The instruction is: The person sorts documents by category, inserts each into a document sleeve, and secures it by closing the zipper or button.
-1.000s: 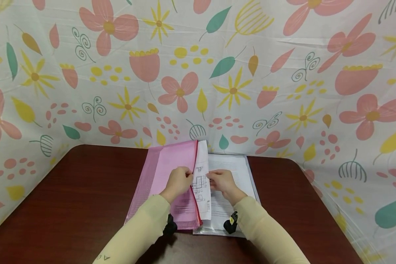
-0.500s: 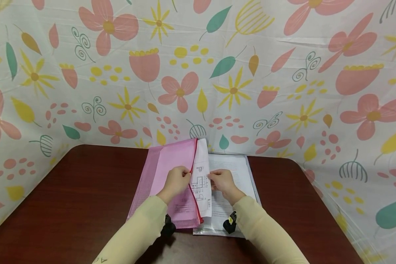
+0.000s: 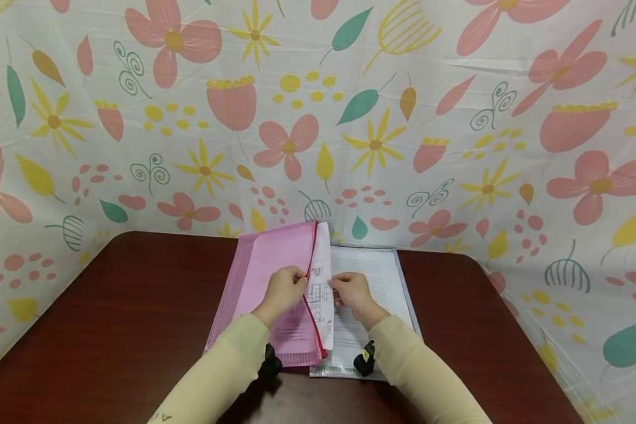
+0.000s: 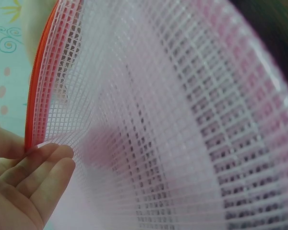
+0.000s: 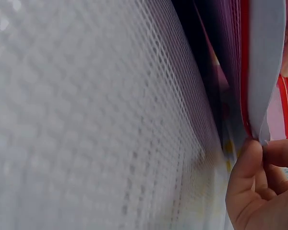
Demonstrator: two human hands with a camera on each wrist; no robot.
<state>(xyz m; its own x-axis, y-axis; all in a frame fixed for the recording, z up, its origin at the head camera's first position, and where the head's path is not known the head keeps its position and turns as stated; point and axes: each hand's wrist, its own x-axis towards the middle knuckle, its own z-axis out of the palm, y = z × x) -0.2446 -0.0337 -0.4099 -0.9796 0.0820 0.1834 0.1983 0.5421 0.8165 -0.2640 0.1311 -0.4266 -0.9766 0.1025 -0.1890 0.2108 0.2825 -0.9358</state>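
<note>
A pink mesh zipper pouch (image 3: 267,259) with a red zipper edge lies in the middle of the table, its mouth facing right. My left hand (image 3: 286,291) pinches the upper zipper edge, as the left wrist view also shows with the hand (image 4: 31,177) at the red rim. White paper (image 3: 322,253) printed with line drawings sticks out of the mouth. Its right edge is pinched by my right hand (image 3: 352,294); in the right wrist view the fingers (image 5: 247,165) hold the sheet edge close to the red zipper. How many sheets there are, I cannot tell.
A clear mesh pouch (image 3: 387,282) with printed paper inside lies partly under the pink one, to its right. The dark brown table (image 3: 122,318) ends at a floral cloth (image 3: 297,76) behind. Black wrist straps (image 3: 269,362) show under the sleeves.
The paper has slid left, with less of it showing outside the pink pouch. My right hand has shifted slightly left with it. My left hand moved a little left, then stayed.
</note>
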